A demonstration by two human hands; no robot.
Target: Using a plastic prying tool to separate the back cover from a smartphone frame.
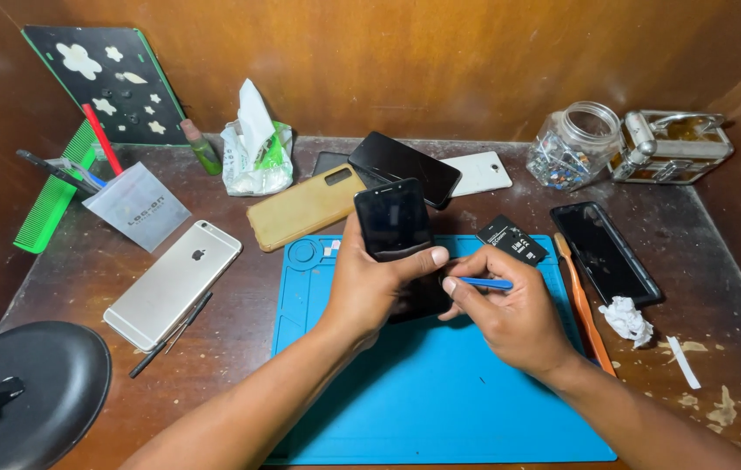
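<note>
Gripping the black slab-shaped smartphone (395,228) upright over the blue silicone mat (440,392), the left hand (370,283) steadies it so the right hand (510,313), pinching a thin blue plastic pry tool (484,283), reaches its edge.

Lit warmly and evenly from above, sharp throughout. Soft shadows under both forearms on the blue mat (440,392). Slight wide-angle bending and dimming toward the corners.
</note>
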